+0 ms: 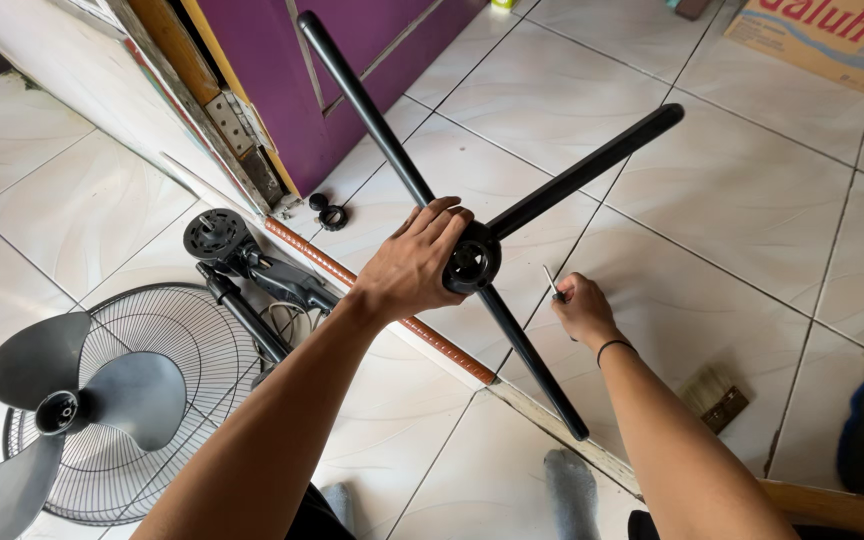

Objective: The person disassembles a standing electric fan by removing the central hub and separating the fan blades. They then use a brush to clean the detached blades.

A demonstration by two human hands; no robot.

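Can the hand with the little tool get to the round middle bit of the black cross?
Probably yes. The right hand holds a thin tool just beside the hub, with only bare floor tile between. The left hand grips the hub's far side.

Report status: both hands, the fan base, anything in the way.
Left hand grips cross-shaped fan base at its hub. Right hand holds small screwdriver. Fan blade, grille lie aside.

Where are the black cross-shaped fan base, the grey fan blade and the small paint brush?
black cross-shaped fan base (592, 168): head view, on its upper right arm.
grey three-winged fan blade (137, 398): head view, on the middle wing.
small wooden paint brush (714, 397): head view, on its bristles and ferrule.
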